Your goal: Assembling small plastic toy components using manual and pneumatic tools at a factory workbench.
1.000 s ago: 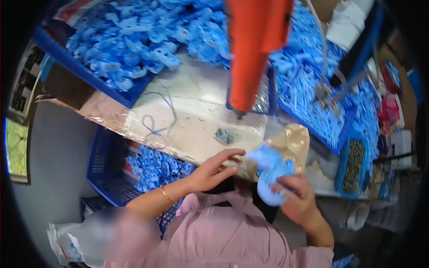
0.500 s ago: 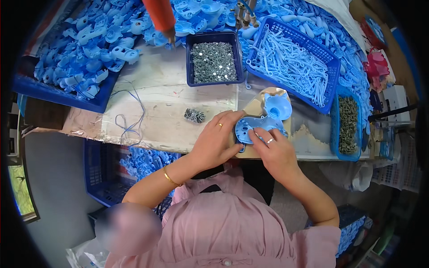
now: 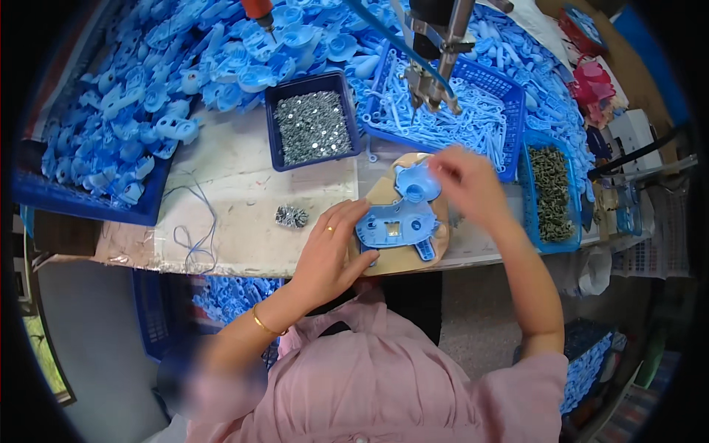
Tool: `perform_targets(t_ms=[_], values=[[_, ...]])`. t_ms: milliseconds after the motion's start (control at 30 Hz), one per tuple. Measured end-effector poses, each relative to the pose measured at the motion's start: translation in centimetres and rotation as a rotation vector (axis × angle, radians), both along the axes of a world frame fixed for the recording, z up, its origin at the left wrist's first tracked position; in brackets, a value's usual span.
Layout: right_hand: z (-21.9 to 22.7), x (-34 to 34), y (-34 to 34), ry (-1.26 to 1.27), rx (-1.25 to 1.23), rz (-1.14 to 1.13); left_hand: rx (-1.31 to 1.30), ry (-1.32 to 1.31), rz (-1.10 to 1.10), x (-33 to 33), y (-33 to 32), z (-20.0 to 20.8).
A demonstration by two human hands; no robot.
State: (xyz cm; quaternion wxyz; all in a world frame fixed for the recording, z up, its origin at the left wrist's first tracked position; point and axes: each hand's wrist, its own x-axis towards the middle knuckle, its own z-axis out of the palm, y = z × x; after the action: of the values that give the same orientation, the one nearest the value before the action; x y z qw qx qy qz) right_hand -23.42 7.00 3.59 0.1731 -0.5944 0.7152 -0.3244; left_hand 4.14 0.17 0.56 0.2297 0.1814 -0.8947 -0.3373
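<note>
A blue plastic animal-shaped shell [image 3: 391,226] lies hollow side up on a tan fixture [image 3: 382,193] at the table's near edge. Its round head part [image 3: 418,181] points away from me. My left hand [image 3: 330,240] grips the shell's left end, fingers along the edge and thumb at the lower corner. My right hand [image 3: 473,184] is raised beside the head part, to its right. It is smeared by motion, so its fingers and anything in them cannot be made out.
Beyond the shell stand a dark bin of small screws [image 3: 314,127] and a blue basket of long light-blue parts [image 3: 473,111]. A metal tool head [image 3: 432,88] hangs over that basket. A red-orange driver [image 3: 258,10] hangs farther left. A blue tray of brownish screws [image 3: 550,193] is at right.
My right hand has lifted off the shell and moved up and to the right. My left hand stays at the shell's left end. The whole view has shifted, showing more of the hanging tool head.
</note>
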Motion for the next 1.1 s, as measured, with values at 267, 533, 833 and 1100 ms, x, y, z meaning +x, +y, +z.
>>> perform_targets(t_ms=[267,533,833,1100], values=[[-3.4,-7.5,-7.8,0.646,-0.211,-0.287,0.0,0.046,-0.046,-2.2,1.0,1.3],[-1.2,-9.1,-6.7,0.769,-0.16,-0.225,-0.057,0.023,-0.037,-2.7,1.1,1.3],[2.7,-5.5,0.5,0.19,-0.021,-0.132,-0.116,0.096,-0.072,-4.5,0.5,2.6],[1.8,1.6,5.6,0.326,-0.164,0.346,-0.171,-0.094,-0.198,-7.4,0.8,3.7]])
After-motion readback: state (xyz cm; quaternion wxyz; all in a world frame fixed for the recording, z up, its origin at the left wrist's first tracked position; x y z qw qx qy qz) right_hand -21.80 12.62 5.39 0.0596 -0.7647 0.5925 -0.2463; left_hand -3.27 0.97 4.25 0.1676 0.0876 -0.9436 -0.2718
